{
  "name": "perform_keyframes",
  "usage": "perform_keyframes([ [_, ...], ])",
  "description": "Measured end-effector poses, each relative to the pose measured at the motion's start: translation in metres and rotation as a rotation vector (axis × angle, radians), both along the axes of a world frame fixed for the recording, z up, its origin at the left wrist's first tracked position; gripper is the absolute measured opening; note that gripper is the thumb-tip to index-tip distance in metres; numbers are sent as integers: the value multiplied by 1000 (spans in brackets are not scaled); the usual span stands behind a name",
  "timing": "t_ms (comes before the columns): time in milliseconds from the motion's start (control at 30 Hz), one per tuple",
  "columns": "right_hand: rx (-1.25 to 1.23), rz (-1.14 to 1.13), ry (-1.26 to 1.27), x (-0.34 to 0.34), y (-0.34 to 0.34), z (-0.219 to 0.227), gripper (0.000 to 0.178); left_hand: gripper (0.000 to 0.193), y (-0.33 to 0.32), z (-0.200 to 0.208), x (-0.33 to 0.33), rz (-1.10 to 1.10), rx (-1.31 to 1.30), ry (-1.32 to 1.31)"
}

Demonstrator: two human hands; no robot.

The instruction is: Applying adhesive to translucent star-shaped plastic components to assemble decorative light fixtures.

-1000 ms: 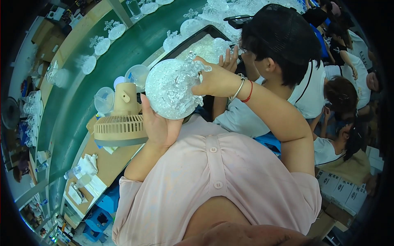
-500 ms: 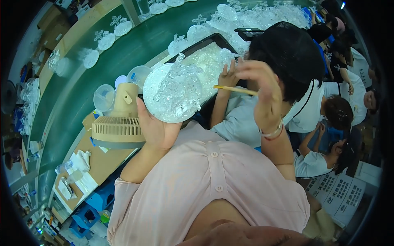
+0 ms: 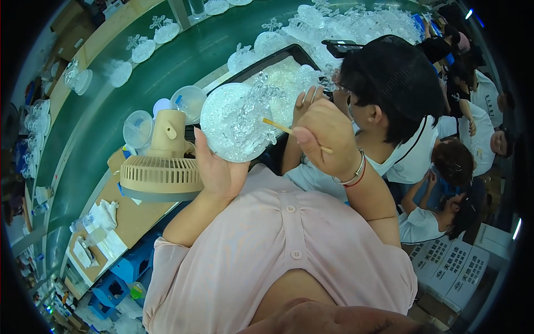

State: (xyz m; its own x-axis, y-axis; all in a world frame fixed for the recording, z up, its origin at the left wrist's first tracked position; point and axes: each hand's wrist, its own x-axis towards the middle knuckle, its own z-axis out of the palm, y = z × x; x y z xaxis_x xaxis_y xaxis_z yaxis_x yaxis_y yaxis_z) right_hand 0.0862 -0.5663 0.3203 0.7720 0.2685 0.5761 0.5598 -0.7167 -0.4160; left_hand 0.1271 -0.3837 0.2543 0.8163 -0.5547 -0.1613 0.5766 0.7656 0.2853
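- Left hand (image 3: 218, 170) raised in front of the chest, palm cupped under a clear, glittering dome-shaped ornament (image 3: 236, 121); fingers curled up its near side, gripping it. The ornament is held in the air, above the near edge of the bench (image 3: 136, 217), off any surface.
- Right hand (image 3: 325, 136) closed in a loose fist around a thin wooden stick (image 3: 281, 128); thumb pressed on the shaft. The stick's tip points left and reaches the right rim of the ornament; touching or just short, cannot tell.
- Step in hand, as I read it: working on the ornament's face with the stick, either seating or nudging the small clear pieces.
- Next move would call for a steady left grip and a light push with the stick tip, since the clear parts look fragile.
- Just left of the ornament: a beige desk fan (image 3: 161, 164) on the bench, with clear round lids (image 3: 138, 128) behind it.
- Beyond: a dark tray (image 3: 261, 65) of clear pieces, then a green conveyor belt (image 3: 183, 61) carrying more ornaments.
- A co-worker (image 3: 397, 92) sits close on the right, head bent over the tray.
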Motion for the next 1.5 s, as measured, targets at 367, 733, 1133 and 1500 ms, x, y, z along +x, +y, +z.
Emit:
perform_keyframes([
  [367,-53,24,32,7,-6,-2,17,63,-5,1,4,48,44,-6],
  [733,38,17,48,10,-8,-1,16,65,-4,4,4,68,101,-57],
  [1133,62,36,57,3,-16,6,15,66,2,9,6,45,59,-19],
  [1500,88,48,-62,-7,-19,5,14,59,12,6,6,11,-133,-4],
])
